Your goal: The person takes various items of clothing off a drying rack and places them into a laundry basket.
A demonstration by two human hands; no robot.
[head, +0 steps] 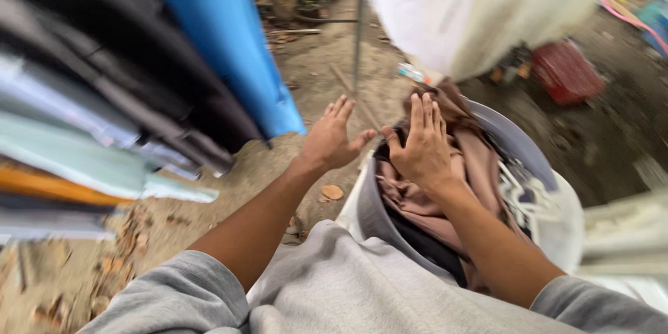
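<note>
Here, in the head view, both arms are seen stretched forward over grey sleeves. The right hand (422,145) is spread flat, fingers apart, over the brown cloth (480,167) heaped in a grey basin (518,140); whether the palm touches the cloth cannot be told. The basin is set on the dirt ground, right of centre, with dark cloth beneath the brown. The left hand (332,138) is held open in the air just left of the basin, nothing gripped. Hung garments, among them a blue garment (223,35), are blurred at the left. A white sheet (445,7) is hung above, and a red crate (567,73) is seen beyond.
</note>
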